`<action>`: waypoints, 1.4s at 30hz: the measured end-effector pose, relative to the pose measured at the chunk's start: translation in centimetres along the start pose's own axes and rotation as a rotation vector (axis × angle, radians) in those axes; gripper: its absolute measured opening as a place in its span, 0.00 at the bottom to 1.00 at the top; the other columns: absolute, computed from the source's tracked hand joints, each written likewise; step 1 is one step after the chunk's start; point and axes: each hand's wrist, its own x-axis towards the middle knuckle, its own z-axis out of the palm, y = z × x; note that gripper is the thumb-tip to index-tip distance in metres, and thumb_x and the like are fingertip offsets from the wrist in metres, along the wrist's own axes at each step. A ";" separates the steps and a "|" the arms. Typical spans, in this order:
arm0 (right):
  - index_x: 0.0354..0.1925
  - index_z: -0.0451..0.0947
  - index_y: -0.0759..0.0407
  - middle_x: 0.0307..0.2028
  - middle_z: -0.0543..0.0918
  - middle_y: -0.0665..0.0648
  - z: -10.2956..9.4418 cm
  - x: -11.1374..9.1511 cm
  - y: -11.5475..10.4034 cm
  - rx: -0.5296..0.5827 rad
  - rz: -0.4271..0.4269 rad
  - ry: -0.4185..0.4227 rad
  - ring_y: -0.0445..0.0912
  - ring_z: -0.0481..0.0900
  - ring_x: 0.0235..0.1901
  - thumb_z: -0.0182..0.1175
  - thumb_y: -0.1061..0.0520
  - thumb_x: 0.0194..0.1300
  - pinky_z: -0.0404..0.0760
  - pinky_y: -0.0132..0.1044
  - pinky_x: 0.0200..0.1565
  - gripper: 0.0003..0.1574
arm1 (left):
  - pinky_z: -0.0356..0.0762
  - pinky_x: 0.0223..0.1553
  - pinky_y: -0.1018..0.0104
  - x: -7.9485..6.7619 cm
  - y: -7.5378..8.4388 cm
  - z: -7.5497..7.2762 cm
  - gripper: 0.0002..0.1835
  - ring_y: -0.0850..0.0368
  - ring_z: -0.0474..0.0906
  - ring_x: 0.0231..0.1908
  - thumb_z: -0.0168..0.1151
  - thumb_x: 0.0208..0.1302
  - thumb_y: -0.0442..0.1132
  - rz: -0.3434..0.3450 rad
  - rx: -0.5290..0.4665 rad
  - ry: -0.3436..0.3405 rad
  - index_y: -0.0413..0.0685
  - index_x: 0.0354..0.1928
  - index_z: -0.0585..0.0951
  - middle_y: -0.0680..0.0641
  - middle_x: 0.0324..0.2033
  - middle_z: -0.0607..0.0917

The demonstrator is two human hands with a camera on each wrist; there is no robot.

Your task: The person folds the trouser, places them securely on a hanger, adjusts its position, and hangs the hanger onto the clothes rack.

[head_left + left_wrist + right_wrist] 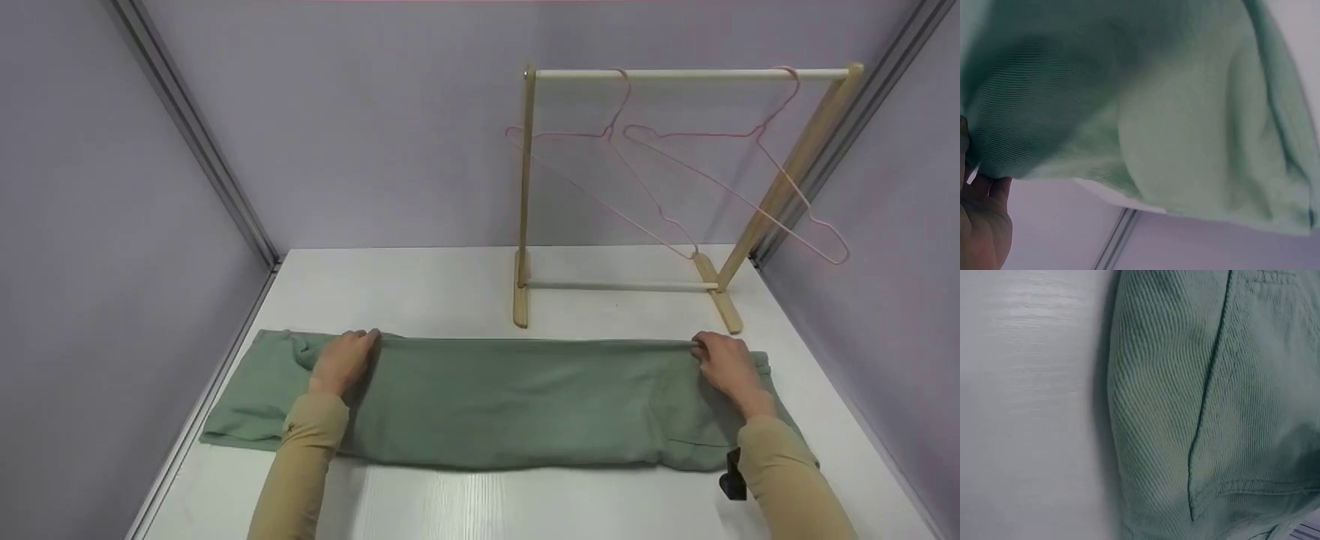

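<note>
A pair of green trousers (510,405) lies lengthwise across the white table, folded into a long strip. Its wide leg end (244,397) spreads at the left, and a stitched pocket (1252,410) shows towards the right end. My left hand (345,364) pinches the far edge, left of the middle; the left wrist view shows its fingers (999,188) at the fabric's border. At the right, near the waistband, my right hand (726,366) pinches the same far edge. Between both hands that edge runs straight. The right hand is out of sight in the right wrist view.
Behind the trousers, at the right, stands a wooden rack (525,180) with a white top rail (697,75). Two pink hangers (600,135) hang from it. Grey walls (375,135) enclose the white table (420,502) at the back and both sides.
</note>
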 end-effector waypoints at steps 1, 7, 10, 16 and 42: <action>0.39 0.79 0.75 0.34 0.85 0.72 0.0 0.1 -0.1 -0.016 0.012 0.016 0.67 0.83 0.35 0.60 0.69 0.65 0.77 0.64 0.43 0.06 | 0.83 0.39 0.44 0.4 0.0 -0.3 0.10 0.37 0.84 0.37 0.59 0.65 0.24 0.008 0.022 0.022 0.35 0.48 0.80 0.35 0.35 0.86; 0.42 0.79 0.74 0.37 0.84 0.74 1.1 0.3 -0.7 -0.120 0.092 0.068 0.71 0.80 0.39 0.59 0.70 0.64 0.72 0.68 0.46 0.09 | 0.79 0.44 0.47 2.6 0.6 -0.6 0.09 0.38 0.83 0.39 0.59 0.65 0.24 -0.036 0.152 0.175 0.38 0.46 0.80 0.36 0.36 0.86; 0.45 0.79 0.73 0.40 0.83 0.75 2.0 0.1 -1.0 -0.151 0.113 0.096 0.72 0.78 0.43 0.59 0.74 0.58 0.69 0.70 0.53 0.14 | 0.79 0.49 0.48 3.3 1.2 -0.1 0.10 0.38 0.82 0.42 0.59 0.64 0.23 -0.103 0.182 0.207 0.37 0.46 0.80 0.35 0.38 0.86; 0.52 0.75 0.74 0.51 0.76 0.78 3.1 -1.7 -0.8 -0.137 0.193 0.109 0.75 0.69 0.57 0.58 0.74 0.57 0.57 0.74 0.64 0.22 | 0.60 0.73 0.38 2.5 2.2 1.6 0.18 0.35 0.74 0.60 0.59 0.64 0.23 -0.267 0.169 0.087 0.39 0.55 0.79 0.34 0.51 0.82; 0.66 0.51 0.88 0.59 0.61 0.92 -1.3 -9.8 4.1 0.178 0.750 -0.269 0.85 0.60 0.58 0.44 0.37 0.74 0.63 0.74 0.56 0.54 | 0.41 0.68 0.19 -9.2 -5.6 1.7 0.29 0.16 0.37 0.72 0.28 0.77 0.39 -0.886 -0.478 -0.124 0.27 0.73 0.53 0.17 0.71 0.46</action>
